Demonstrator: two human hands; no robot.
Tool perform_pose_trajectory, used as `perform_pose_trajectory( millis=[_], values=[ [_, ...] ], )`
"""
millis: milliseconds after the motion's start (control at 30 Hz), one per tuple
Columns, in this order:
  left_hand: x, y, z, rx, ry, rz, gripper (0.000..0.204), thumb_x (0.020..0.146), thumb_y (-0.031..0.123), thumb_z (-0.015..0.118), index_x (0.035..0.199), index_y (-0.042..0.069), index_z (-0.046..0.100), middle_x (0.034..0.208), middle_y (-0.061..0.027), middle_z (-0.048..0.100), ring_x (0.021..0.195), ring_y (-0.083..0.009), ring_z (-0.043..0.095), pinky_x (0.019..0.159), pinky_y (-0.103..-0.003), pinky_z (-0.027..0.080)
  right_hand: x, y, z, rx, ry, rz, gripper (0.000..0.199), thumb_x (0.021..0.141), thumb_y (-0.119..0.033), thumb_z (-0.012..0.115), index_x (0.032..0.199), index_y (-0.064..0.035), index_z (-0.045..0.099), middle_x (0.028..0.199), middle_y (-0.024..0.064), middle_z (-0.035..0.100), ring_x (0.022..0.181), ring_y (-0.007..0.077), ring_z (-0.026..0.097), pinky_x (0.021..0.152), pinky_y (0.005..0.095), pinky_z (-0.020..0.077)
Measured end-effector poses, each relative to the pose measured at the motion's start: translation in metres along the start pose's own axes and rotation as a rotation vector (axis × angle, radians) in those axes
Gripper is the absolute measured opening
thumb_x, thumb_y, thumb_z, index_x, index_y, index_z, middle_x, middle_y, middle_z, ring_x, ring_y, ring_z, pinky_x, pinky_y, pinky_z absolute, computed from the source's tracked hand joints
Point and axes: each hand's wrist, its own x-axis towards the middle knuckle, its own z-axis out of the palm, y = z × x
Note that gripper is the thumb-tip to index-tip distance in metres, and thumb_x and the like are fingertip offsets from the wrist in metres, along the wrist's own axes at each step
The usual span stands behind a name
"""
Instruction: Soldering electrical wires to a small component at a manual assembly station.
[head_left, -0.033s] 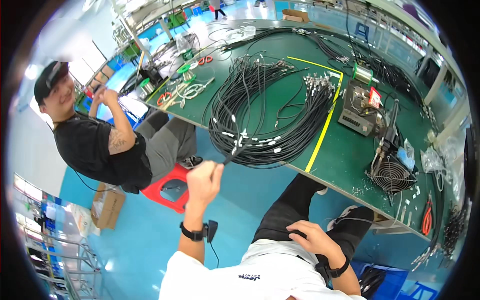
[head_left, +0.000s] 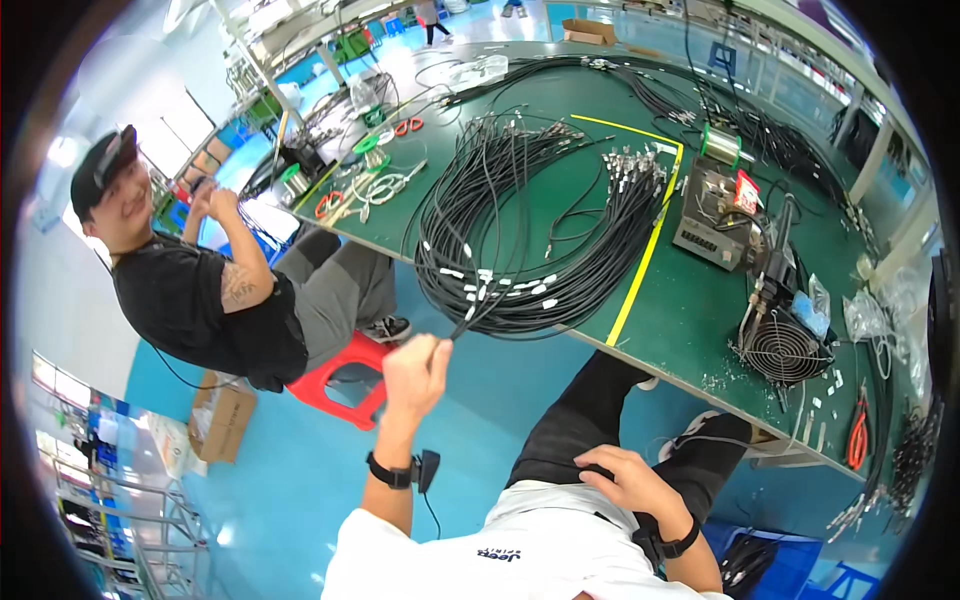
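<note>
My left hand (head_left: 415,378) is closed, fingers wrapped, just off the table's near edge. It grips the end of a black cable (head_left: 461,327) that runs up into a large looped bundle. That bundle of black cables (head_left: 600,295) lies curved on the green table, its near side overhanging the edge. White tags (head_left: 483,290) wrap several cables near my left hand, and metal connectors (head_left: 637,170) crowd the bundle's right end. On my lap rests my right hand (head_left: 625,477), loosely bent with fingers apart and nothing held.
A soldering station box (head_left: 713,215), a round fan (head_left: 785,350) and a solder spool (head_left: 722,146) stand right of the yellow tape line (head_left: 640,285). A co-worker (head_left: 200,290) sits at left beside a red stool (head_left: 345,385). Red-handled pliers (head_left: 857,437) lie at the right edge.
My left hand has shifted slightly down and toward me, still holding the cable end. My right hand stays on my lap.
</note>
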Motion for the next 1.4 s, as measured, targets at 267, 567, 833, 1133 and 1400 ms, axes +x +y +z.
perform_pose_trajectory(
  millis=[267,567,833,1133,1400],
  values=[
    [0.006,0.038,0.024,-0.082,0.231,-0.177,0.022,0.097,0.012,0.049,0.103,-0.004,0.062,0.082,-0.0149,0.061,0.079,-0.0219,0.061,0.072,-0.029,0.047,-0.043,0.021,-0.033,0.100,-0.016,0.084,0.022,0.086,-0.010,0.066,0.105,-0.0001,0.065,0.098,0.0143,0.067,0.091,0.0321,0.065,0.080,0.0358,0.0516],
    [0.196,0.081,0.064,0.160,-0.478,0.458,0.029,0.082,0.002,0.062,0.110,0.002,0.063,0.117,-0.0137,0.060,0.105,-0.0336,0.059,0.089,-0.040,0.049,-0.050,0.022,-0.060,0.196,0.085,-0.024,0.021,0.086,-0.009,0.066,0.104,0.0013,0.065,0.097,0.0144,0.068,0.089,0.0306,0.066,0.078,0.0338,0.0516],
    [0.208,0.058,0.097,0.147,-0.770,0.528,0.040,0.080,0.007,0.065,0.119,0.004,0.059,0.125,-0.0147,0.055,0.110,-0.0343,0.056,0.093,-0.041,0.048,-0.070,0.041,-0.061,0.328,0.144,0.033,0.021,0.085,-0.007,0.066,0.104,0.0020,0.066,0.094,0.0141,0.069,0.085,0.0249,0.067,0.075,0.0310,0.0522],
    [0.198,0.056,0.027,0.039,-0.409,0.295,0.048,0.082,0.021,0.071,0.124,0.002,0.057,0.125,-0.0223,0.055,0.118,-0.0369,0.052,0.102,-0.038,0.042,-0.052,0.043,-0.059,0.361,0.142,0.097,0.019,0.085,-0.003,0.066,0.104,0.0018,0.066,0.096,0.0122,0.071,0.085,0.0182,0.068,0.075,0.0277,0.0526],
    [0.170,0.031,0.032,-0.019,-0.595,-0.369,0.080,0.079,0.039,0.071,0.139,-0.004,0.038,0.122,-0.0270,0.055,0.121,-0.0389,0.050,0.103,-0.040,0.040,-0.030,0.032,-0.043,0.350,0.004,0.184,0.021,0.087,-0.004,0.066,0.106,0.0033,0.065,0.097,0.0133,0.071,0.087,0.0182,0.069,0.078,0.0278,0.0533]
  ],
)
